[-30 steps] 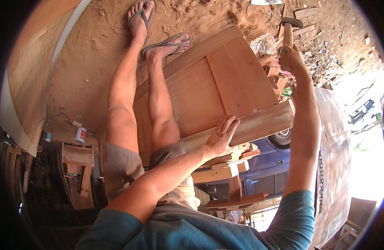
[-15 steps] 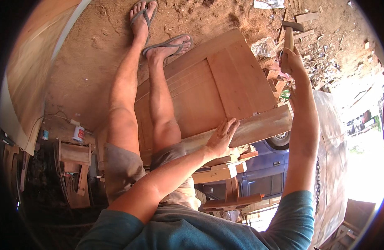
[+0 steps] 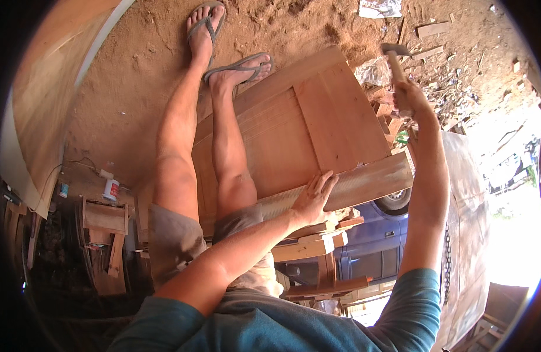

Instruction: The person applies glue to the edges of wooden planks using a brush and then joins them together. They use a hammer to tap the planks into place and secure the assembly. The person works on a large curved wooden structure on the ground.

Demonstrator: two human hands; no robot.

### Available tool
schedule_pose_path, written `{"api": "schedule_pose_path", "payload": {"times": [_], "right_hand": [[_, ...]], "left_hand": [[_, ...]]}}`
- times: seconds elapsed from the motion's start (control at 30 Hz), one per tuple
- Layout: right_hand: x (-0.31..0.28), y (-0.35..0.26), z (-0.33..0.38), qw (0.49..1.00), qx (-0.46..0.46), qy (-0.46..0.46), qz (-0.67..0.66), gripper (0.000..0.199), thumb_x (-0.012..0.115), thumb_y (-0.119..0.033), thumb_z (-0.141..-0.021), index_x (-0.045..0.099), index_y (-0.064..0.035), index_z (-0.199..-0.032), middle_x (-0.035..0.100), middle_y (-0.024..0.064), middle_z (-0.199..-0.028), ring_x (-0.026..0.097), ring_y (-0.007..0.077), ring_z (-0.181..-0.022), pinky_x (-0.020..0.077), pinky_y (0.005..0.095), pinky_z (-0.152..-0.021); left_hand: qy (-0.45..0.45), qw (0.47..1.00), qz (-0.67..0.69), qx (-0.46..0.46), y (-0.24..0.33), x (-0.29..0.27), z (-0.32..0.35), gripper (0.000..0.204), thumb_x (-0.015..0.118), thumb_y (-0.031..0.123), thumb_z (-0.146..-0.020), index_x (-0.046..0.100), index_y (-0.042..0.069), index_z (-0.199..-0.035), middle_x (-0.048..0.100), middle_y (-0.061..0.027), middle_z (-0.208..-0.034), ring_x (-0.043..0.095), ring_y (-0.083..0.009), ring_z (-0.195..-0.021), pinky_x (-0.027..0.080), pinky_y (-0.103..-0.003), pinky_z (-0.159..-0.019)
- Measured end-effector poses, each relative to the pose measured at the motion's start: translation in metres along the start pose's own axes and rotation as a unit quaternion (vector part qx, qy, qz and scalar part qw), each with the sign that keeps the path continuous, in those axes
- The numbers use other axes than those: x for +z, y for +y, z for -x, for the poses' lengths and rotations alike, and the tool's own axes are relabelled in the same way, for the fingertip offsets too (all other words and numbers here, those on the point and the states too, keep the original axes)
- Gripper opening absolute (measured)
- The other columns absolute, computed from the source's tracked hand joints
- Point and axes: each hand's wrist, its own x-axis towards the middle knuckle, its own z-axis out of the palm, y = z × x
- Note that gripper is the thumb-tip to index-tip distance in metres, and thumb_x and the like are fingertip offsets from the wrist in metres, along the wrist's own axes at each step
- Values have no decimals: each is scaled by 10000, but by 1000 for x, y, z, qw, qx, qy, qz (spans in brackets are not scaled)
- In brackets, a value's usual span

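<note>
My right hand [image 3: 408, 100] is closed round the wooden handle of a hammer [image 3: 396, 67]. Its dark metal head points away from me, over the debris at the far right. My left hand [image 3: 311, 199] lies across the long edge of a brown wooden panelled door [image 3: 335, 117], fingers stretched over it toward the panel face. This door stands on its side, tilted, its framed face beyond the edge. A dull pale stretch runs along the upturned edge [image 3: 370, 180]. I cannot see any nail near the hammer.
My sandalled feet [image 3: 238, 69] are on the dirt ground left of the door. Wood scraps [image 3: 433, 29] and plastic litter the far right. Stacked wood blocks [image 3: 305, 246] and a blue vehicle [image 3: 370, 234] are at the near right. A white container [image 3: 110, 189] stands at left.
The hammer and my right hand have moved a little nearer and to the left, with the hammer head lower and tilted. My left hand has stayed on the door's edge.
</note>
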Motion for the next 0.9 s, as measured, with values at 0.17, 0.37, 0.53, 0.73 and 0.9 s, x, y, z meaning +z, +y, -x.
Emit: {"api": "schedule_pose_path", "payload": {"times": [0.17,0.37,0.53,0.73,0.9], "right_hand": [[32,-18,-24,922,-116,90,358,514,546,-186,-1029,383,-92,-1507,656,150,-946,649,237,-696,609,346,-677],[29,24,-44,934,-90,-179,295,578,594,-190,-979,420,-73,-1518,684,174,-979,720,247,-786,616,350,-666],[32,-1,15,997,-7,-83,3,609,586,-226,-998,379,-92,-1555,645,111,-868,669,215,-651,575,359,-505],[-6,-19,-12,994,-75,31,-67,501,551,-209,-1025,410,-131,-1500,602,77,-792,607,184,-603,554,344,-518],[40,-25,-20,994,-54,78,-48,664,591,-143,-990,244,-161,-1556,580,94,-776,619,197,-616,545,351,-488]], "left_hand": [[-5,1000,0,-28,2,0,-1,1153,902,340,-739,203,21,-1599,211,-213,-1626,250,-447,-1512,249,-489,-1293],[-33,999,-27,-7,-7,0,-2,1140,879,418,-771,203,11,-1594,242,-214,-1601,301,-445,-1481,312,-499,-1261],[151,956,233,-90,-60,-11,-47,1083,769,594,-842,255,-29,-1563,309,-232,-1557,379,-408,-1426,402,-551,-1173],[212,781,505,-300,-109,-60,-143,932,754,476,-902,328,-36,-1553,370,-240,-1572,424,-329,-1422,382,-490,-1162],[223,785,472,-335,-147,-33,-167,679,776,203,-900,501,57,-1504,616,-153,-1370,576,-268,-1263,468,-420,-1055]]}}
